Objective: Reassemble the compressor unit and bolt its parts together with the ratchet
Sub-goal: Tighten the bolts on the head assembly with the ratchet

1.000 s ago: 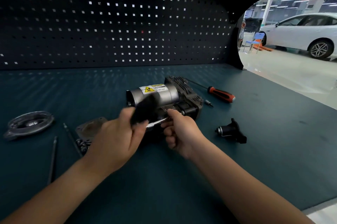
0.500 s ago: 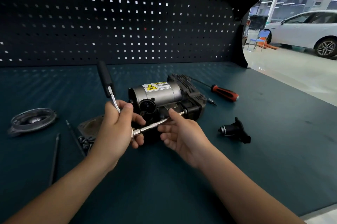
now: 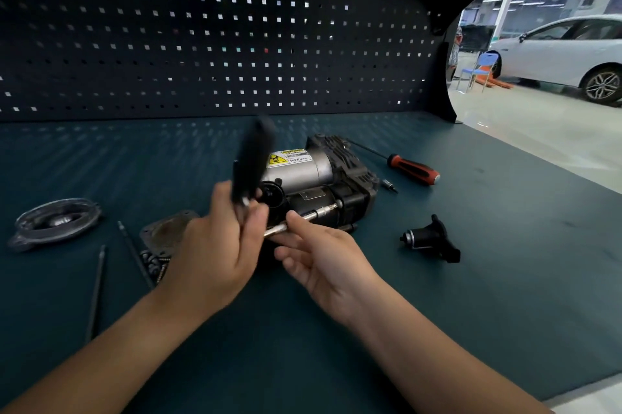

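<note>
Head view: the compressor unit (image 3: 313, 178) is lying on its side mid-way across the matte teal surface (image 3: 488, 296), its smooth silver cylinder with a yellow warning label sitting beside a ribbed black casting. The left hand (image 3: 215, 252) is clenching its fingers round the ratchet (image 3: 250, 161), whose black handle is standing upright and motion-blurred in front of the cylinder. The right hand (image 3: 323, 255) is pinching the slim bright-metal extension bar (image 3: 311, 215) between thumb and fingers, the bar's far end meeting the unit's dark block, while a red-and-black-handled screwdriver (image 3: 414, 171) is lying just beyond the unit and a round dished metal cover (image 3: 54, 223) is lying far left.
</note>
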